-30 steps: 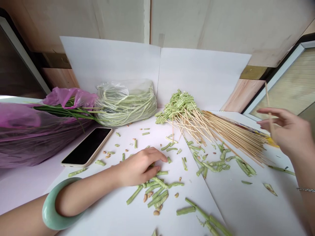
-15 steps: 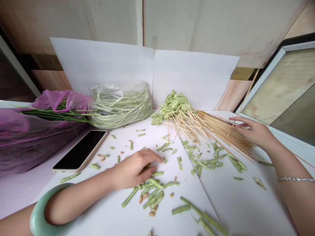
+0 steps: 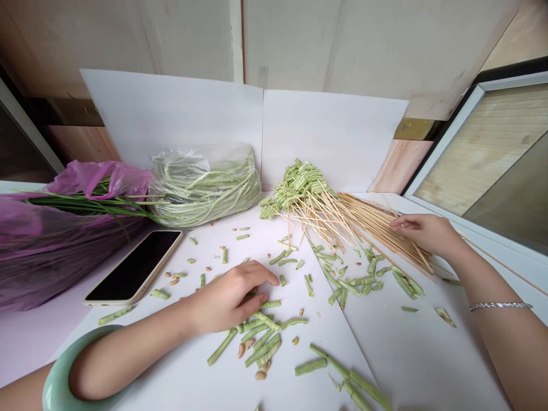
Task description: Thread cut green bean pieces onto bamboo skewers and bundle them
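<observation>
the right hand (image 3: 423, 235) has dropped onto the bamboo skewers (image 3: 381, 231), which lie under its loosely curled fingers (image 3: 405, 224), holding nothing that shows; the left hand (image 3: 229, 298) rests half open, cut long beans (image 3: 257, 337) just beneath its fingertips (image 3: 272, 278).

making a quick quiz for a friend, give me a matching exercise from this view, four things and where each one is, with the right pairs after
Things:
1. jade bangle
2. silver chain bracelet
3. phone
4. wooden skewers

Places:
A. fanned out under the right hand
B. on the right arm
C. face up beside the purple plastic bag
D. on the left arm

Right pairs: 1-D, 2-B, 3-C, 4-A
</observation>
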Tool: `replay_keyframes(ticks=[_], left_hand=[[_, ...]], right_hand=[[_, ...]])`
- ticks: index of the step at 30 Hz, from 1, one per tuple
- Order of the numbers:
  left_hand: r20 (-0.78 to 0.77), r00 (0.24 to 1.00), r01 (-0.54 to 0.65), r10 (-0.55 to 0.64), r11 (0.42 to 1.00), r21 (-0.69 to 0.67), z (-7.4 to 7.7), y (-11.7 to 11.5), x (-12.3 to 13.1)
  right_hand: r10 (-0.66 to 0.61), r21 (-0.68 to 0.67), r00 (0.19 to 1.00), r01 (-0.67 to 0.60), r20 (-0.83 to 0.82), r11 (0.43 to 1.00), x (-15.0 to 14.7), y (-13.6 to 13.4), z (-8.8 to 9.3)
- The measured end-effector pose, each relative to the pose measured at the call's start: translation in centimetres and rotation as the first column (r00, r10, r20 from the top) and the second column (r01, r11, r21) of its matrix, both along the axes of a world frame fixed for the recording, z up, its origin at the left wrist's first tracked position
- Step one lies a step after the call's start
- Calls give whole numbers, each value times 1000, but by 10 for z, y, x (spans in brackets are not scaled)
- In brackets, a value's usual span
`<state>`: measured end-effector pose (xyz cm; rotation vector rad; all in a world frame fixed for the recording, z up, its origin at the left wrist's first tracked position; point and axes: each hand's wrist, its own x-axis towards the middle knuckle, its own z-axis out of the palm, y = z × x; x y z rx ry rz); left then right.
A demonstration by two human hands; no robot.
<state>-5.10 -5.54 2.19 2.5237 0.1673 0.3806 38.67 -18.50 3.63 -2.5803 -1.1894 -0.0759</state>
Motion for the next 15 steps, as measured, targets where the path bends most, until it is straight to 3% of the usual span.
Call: replay_keyframes(ticks=[4,11,15], left_hand=[[-2,1000,4,-4,1000,0,1,-1,0],[-7,1000,0,0,1000,6,1,-2,-1],[-26,1000,-12,12,1000,1,0,-2,-2]], right_hand=[[114,-72,991,-119,-71,990,-5,7,-7],[-79,22,992,77,97,997,21,0,-8],[-56,-10,982,58,179,998,32,3,-23]])
